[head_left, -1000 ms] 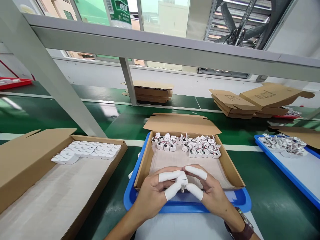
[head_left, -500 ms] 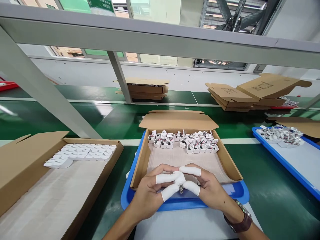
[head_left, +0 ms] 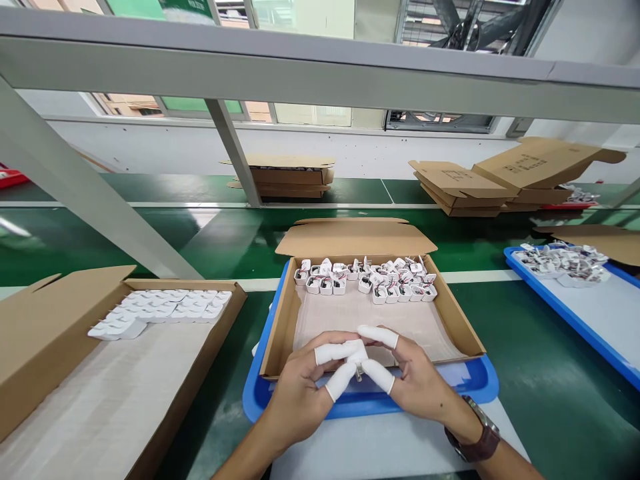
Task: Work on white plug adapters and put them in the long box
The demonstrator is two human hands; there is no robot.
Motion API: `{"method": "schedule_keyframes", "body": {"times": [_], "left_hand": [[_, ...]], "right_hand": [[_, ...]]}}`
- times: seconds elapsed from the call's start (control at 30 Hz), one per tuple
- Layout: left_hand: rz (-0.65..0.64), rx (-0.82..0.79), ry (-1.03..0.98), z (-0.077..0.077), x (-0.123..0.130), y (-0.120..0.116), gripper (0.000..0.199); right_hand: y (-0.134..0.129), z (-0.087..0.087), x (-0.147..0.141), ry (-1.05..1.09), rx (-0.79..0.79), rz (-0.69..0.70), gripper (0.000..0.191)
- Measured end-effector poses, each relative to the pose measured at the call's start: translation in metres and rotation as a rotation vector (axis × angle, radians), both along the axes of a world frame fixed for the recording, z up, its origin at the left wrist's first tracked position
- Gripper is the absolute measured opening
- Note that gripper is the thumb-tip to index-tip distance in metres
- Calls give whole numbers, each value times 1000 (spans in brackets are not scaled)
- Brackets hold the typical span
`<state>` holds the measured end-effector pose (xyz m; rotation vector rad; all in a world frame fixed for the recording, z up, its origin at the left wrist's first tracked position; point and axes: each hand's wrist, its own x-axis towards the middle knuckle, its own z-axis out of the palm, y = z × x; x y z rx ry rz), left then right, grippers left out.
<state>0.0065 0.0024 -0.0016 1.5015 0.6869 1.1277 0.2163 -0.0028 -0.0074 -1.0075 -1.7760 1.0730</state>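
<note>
- One white plug (head_left: 359,348) in work, just over the near edge of the middle box (head_left: 457,317), prongs (head_left: 359,375) towards me.
- My left hand (head_left: 305,383) is pinching it; my right hand (head_left: 417,380) grips from the other side.
- Left of the middle box, rows of closed plugs (head_left: 160,308) look done.
- Along its far end, open shells (head_left: 400,287), wires showing, look left to do.
</note>
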Motion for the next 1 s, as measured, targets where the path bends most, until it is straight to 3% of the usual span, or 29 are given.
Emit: {"method": "schedule_keyframes", "body": {"times": [0.47,0.77,0.87,1.0], "left_hand": [[40,34,-7,6,3,-3,27],[-13,-87,-140,0,3,5,22],[-23,-111,-150,2,2,5,23],[-4,-144,-180,0,0,4,27]], "right_hand": [[-1,4,1,101,-184,24,43],[2,-1,2,212,-191,53,41],[2,5,3,194,-132,75,40],[-1,11,1,65,80,103,47]]}}
